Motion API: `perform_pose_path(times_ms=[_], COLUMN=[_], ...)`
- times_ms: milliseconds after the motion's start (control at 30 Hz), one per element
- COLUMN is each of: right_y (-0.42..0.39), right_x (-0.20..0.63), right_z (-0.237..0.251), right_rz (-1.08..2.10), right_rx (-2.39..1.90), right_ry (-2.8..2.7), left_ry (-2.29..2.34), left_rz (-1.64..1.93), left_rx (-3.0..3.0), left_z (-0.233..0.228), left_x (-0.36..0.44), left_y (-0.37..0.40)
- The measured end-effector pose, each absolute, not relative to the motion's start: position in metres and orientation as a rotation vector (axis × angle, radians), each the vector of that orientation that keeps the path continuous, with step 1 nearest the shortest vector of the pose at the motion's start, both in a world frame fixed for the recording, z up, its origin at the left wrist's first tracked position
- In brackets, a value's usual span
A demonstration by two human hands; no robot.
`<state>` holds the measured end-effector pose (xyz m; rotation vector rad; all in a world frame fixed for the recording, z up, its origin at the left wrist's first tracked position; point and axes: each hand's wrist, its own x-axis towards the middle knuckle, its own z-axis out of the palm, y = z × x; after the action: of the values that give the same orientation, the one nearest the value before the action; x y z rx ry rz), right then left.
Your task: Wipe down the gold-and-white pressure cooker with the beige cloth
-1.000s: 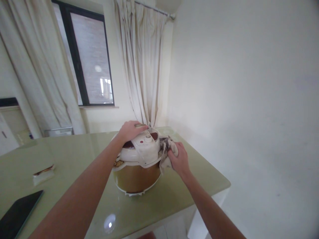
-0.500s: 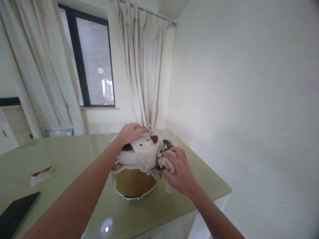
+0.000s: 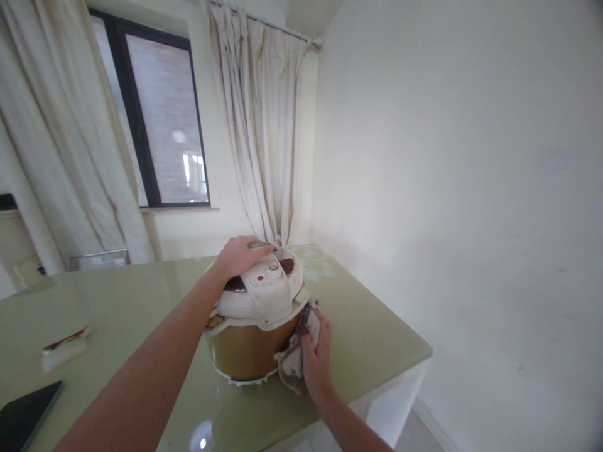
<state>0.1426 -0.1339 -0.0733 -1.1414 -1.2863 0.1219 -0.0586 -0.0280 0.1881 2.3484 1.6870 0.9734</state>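
Observation:
An electric pressure cooker [image 3: 252, 348] with a white lid [image 3: 268, 295] and a shiny gold-brown body stands upright on the pale green tabletop [image 3: 377, 339]. My left hand [image 3: 242, 256] lies over the top of the lid, its fingers closed around the handle there. Low on the cooker's right side, my right hand [image 3: 318, 358] grips a crumpled, grey-stained white cloth [image 3: 294, 364] and presses it against the body. Part of the cloth hangs below my fingers near the cooker's base. My left forearm hides some of the cooker's left side.
On the left of the table lie a dark flat tablet-like object [image 3: 28, 411] and a small clear packet [image 3: 65, 351] with a brown strip. A white wall [image 3: 447, 188] runs along the right. Behind the table are curtains [image 3: 264, 125] and a dark-framed window [image 3: 164, 119].
My right hand and the cloth have moved down from the lid's right rim to the side of the cooker's body. My left hand stays on the lid. The view has shifted slightly.

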Motion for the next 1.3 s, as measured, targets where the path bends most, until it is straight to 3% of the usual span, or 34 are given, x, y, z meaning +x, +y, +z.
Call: perform_pose_path(times_ms=[167, 333, 467, 700, 833, 1000, 1300], right_y=[-0.197, -0.171, -0.165, -0.186, -0.17, -0.155, -0.2], right_x=[0.073, -0.005, -0.009, 0.103, 0.137, 0.131, 0.066], right_z=[-0.067, -0.034, -0.033, -0.057, -0.047, -0.033, -0.052], right_rz=[-0.205, -0.574, -0.567, -0.53, -0.326, 0.004, -0.251], right_rx=[-1.024, -0.834, -0.899, -0.916, -1.034, -1.185, -1.066], right_ry=[-1.675, -2.05, -1.983, -1.849, -1.567, -1.243, -1.621], left_ry=[1.685, 1.666, 1.618, 1.649, 1.655, 1.672, 1.664], left_rz=[0.974, 0.971, 0.975, 0.968, 0.968, 0.968, 0.969], left_rx=[2.366, 2.342, 2.35, 2.33, 2.315, 2.296, 2.337], left_z=[0.188, 0.19, 0.191, 0.19, 0.19, 0.189, 0.189], left_x=[-0.059, -0.059, -0.06, -0.06, -0.06, -0.059, -0.059], left_y=[-0.028, -0.031, -0.032, -0.031, -0.03, -0.029, -0.03])
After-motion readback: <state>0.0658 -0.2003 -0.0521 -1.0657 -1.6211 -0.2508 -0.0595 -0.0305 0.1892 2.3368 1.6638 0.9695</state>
